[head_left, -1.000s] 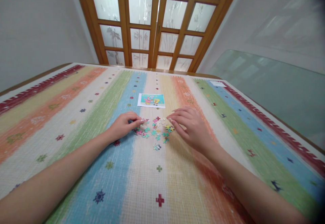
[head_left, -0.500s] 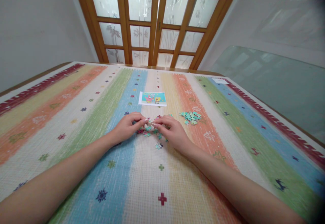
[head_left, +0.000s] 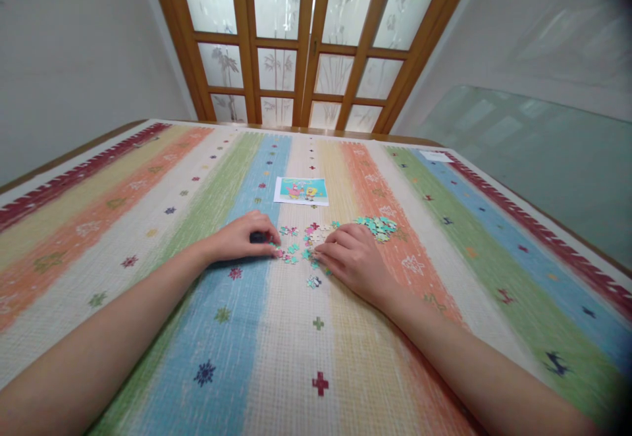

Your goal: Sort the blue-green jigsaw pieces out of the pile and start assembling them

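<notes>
This looks like a room in a home. A wooden door [head_left: 316, 41] with frosted, bamboo-etched glass panes stands between plain white walls [head_left: 74, 54], and a desk carries a colourful striped cloth [head_left: 148, 225] with loose jigsaw puzzle pieces [head_left: 306, 238] and a cartoon picture card [head_left: 302, 190].

Both forearms reach across a striped cloth [head_left: 207, 212] toward a scatter of loose puzzle pieces [head_left: 296, 242] at its middle. The left hand [head_left: 239, 240] rests curled at the left edge of the scatter with its fingertips touching the nearest pieces, while the right hand [head_left: 353, 258] lies palm down at the right edge, fingers on the pieces there. A small teal pile of pieces [head_left: 378, 226] sits just beyond the right hand, and a picture card [head_left: 302, 190] lies farther up the cloth, before wooden doors [head_left: 306, 41] with frosted panes.
</notes>
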`<state>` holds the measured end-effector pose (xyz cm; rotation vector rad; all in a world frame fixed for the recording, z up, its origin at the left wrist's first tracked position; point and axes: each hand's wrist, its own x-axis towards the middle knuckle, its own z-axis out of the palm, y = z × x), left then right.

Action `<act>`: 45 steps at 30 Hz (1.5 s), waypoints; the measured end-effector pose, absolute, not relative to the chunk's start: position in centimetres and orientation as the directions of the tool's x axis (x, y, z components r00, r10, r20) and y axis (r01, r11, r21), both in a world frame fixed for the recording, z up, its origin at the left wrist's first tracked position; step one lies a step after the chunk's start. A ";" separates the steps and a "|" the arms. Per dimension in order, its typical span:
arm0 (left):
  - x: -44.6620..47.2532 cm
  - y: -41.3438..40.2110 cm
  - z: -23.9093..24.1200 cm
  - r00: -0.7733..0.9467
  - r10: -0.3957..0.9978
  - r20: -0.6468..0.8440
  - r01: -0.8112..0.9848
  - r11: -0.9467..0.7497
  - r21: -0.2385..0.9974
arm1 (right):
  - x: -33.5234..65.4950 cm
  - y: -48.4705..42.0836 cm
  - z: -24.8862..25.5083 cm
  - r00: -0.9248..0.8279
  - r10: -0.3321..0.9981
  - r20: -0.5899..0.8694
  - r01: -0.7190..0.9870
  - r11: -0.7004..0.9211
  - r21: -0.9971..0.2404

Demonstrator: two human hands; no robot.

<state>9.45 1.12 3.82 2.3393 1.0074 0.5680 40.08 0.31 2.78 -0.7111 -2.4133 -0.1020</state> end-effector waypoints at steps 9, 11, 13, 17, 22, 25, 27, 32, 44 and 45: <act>9.3 0.9 4.1 0.688 0.723 0.067 0.559 -0.587 0.585 | 40.2 0.4 2.6 -0.685 0.537 0.492 0.487 0.840 -0.238; 9.4 0.9 4.1 0.690 0.720 0.080 0.544 -0.588 0.598 | 40.2 0.5 2.6 -0.681 0.550 0.483 0.494 0.832 -0.252; 9.4 0.9 4.0 0.685 0.722 0.098 0.528 -0.584 0.616 | 40.2 0.5 2.6 -0.679 0.556 0.480 0.494 0.829 -0.261; 9.6 1.1 3.6 0.664 0.737 0.129 0.510 -0.572 0.643 | 40.1 0.4 2.7 -0.677 0.537 0.504 0.478 0.841 -0.254; 10.0 1.3 2.8 0.499 0.832 0.242 0.547 -0.518 0.658 | 40.0 0.5 2.9 -0.673 0.531 0.515 0.467 0.845 -0.260; 10.1 1.3 2.6 0.334 0.899 0.283 0.583 -0.433 0.687 | 40.0 0.5 2.9 -0.670 0.534 0.515 0.469 0.843 -0.264; 10.1 1.3 2.5 0.241 0.930 0.278 0.591 -0.368 0.718 | 40.1 0.5 2.9 -0.668 0.543 0.508 0.475 0.837 -0.271; 10.1 1.0 2.7 0.195 0.948 0.250 0.563 -0.317 0.763 | 40.1 0.6 2.7 -0.668 0.559 0.491 0.485 0.827 -0.284; 10.6 0.4 3.5 0.326 0.882 0.342 0.556 -0.471 0.685 | 40.0 0.6 2.8 -0.665 0.558 0.496 0.492 0.827 -0.271; 10.6 0.4 3.4 0.345 0.873 0.343 0.555 -0.485 0.676 | 40.0 0.6 2.8 -0.661 0.562 0.497 0.491 0.825 -0.280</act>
